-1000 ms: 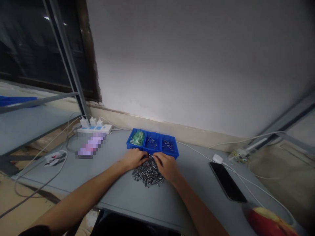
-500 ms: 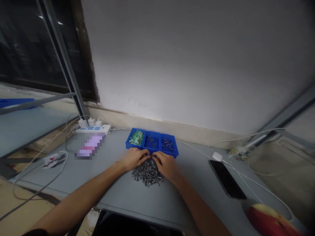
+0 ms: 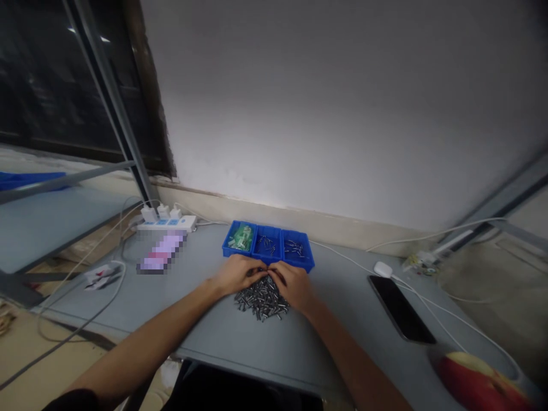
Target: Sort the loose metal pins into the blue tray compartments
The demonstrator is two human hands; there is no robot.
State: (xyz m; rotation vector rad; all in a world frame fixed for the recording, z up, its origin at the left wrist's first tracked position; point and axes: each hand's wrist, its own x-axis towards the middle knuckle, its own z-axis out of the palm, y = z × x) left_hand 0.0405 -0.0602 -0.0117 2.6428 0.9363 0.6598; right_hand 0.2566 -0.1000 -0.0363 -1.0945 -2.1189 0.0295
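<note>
A loose heap of small dark metal screws or pins [image 3: 262, 301] lies on the grey table, just in front of a blue three-compartment bin [image 3: 268, 258]. At the heap's far edge, my left hand [image 3: 236, 275] and my right hand [image 3: 296, 283] meet with their fingertips together. The fingers of both are bent and closed, with thumbs over the heap; anything small between them is hidden. Green and clear plastic packaging [image 3: 241, 236] fills the bin's left compartment. A few metal pieces [image 3: 267, 244] lie in the middle one, and more [image 3: 294, 248] in the right one.
A white power strip [image 3: 184, 223] with plugs and a blurred-out purple object [image 3: 164, 251] are at left. To the right lie a black phone [image 3: 401, 308], a white charger [image 3: 382, 269] with cables, and a red-yellow fruit [image 3: 479, 382]. A wall [image 3: 342, 142] rises behind.
The whole view has shifted slightly, so everything appears a little further right. Both hands stay at the heap's far edge, with fingertips now closer together.
</note>
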